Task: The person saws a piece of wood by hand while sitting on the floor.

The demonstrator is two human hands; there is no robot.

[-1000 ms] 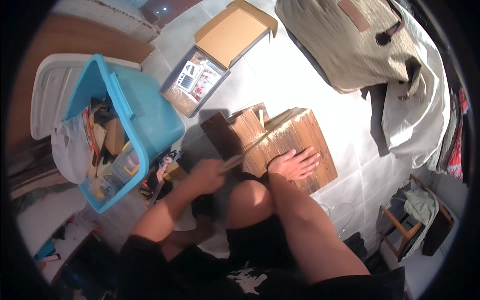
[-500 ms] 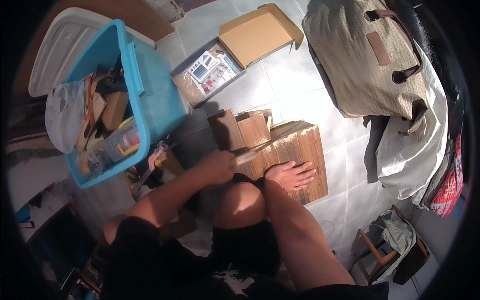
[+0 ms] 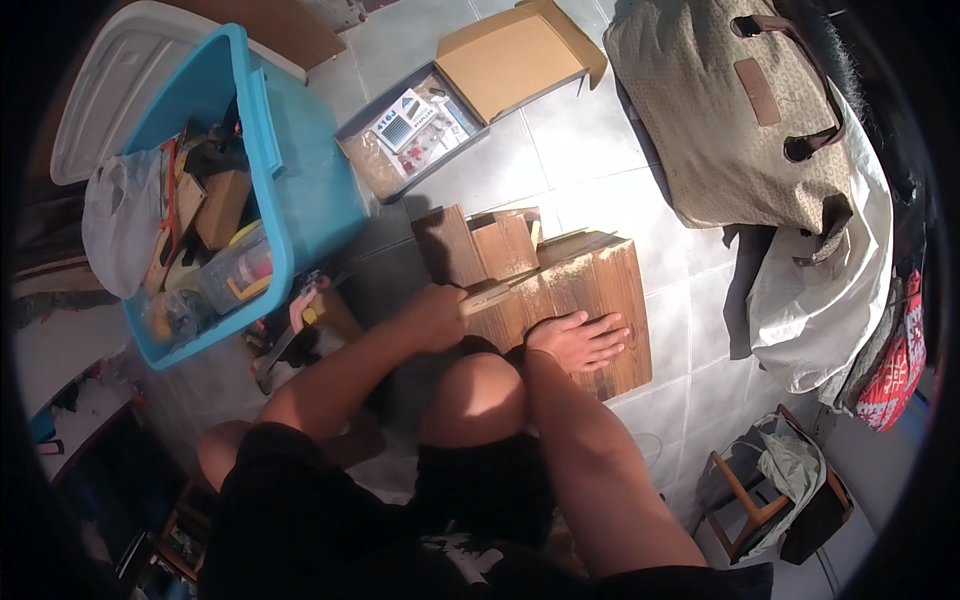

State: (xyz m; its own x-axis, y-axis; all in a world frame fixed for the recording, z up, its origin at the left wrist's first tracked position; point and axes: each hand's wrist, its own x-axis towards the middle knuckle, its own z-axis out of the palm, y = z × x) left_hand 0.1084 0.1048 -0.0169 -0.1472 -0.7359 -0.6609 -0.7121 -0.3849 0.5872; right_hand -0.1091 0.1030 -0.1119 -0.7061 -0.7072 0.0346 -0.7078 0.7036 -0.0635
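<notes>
A brown wood-grain board lies on the tiled floor in front of my raised knee, with pale sawdust along its far edge. My right hand rests flat on it, fingers spread. At the board's left end my left hand is closed in a fist. From the fist a narrow pale strip runs along the board's upper left edge; its kind is unclear, and the gripped end is hidden. Just beyond stand smaller brown wood pieces, one with a pale cut edge.
On the left stands a blue plastic bin full of tools and bags, with a white lid behind it. An open cardboard box holds small packets. A beige bag and white cloth lie right; a small wooden-framed chair stands lower right.
My left fist has shifted slightly up the view, and less of the pale strip shows past it. My right hand stays flat on the board. The whole view has shifted a little.
</notes>
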